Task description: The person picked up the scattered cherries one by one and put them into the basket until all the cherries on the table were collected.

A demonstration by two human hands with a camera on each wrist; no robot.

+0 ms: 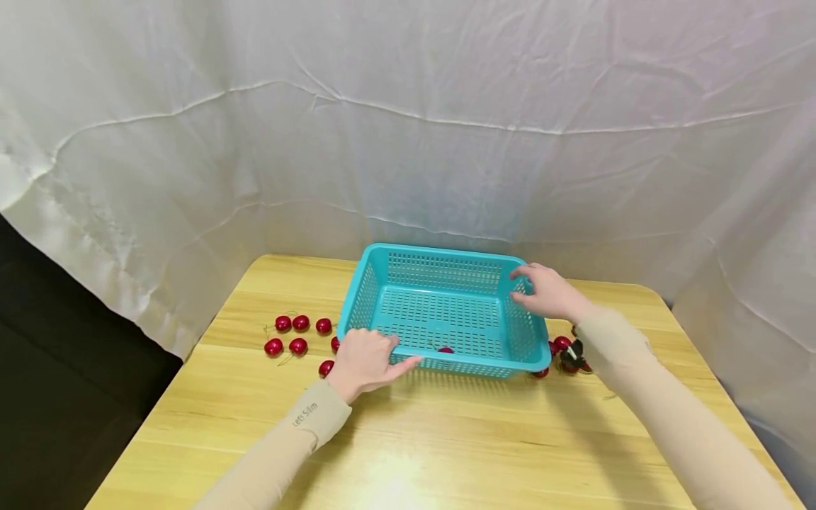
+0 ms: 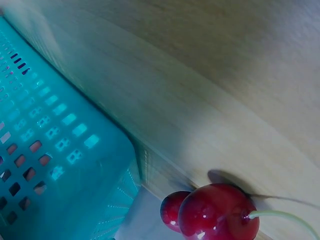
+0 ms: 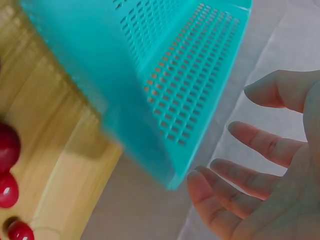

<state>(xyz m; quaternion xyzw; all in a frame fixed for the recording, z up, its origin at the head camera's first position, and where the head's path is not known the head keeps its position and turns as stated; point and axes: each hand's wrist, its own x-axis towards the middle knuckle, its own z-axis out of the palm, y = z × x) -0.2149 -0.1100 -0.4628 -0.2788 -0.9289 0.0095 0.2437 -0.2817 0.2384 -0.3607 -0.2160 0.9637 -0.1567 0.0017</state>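
A turquoise plastic basket [image 1: 440, 362] with slotted walls stands in the middle of the wooden table. At its near left corner, my left hand [image 1: 366, 360] grips the rim, the thumb lying along the near side. Skin shows through the basket wall's holes in the left wrist view. Over the right rim, my right hand [image 1: 545, 290] is raised with fingers spread and holds nothing; the right wrist view shows it apart from the basket [image 3: 185, 95]. One red cherry [image 1: 445, 350] shows just behind the near rim, partly hidden.
Several cherries [image 1: 297, 346] with stems lie left of the basket. More cherries [image 1: 562, 343] lie by its right side, beside a dark leafy piece [image 1: 576, 351] partly behind the right sleeve. A pale curtain [image 1: 446, 170] hangs behind the table [image 1: 446, 446].
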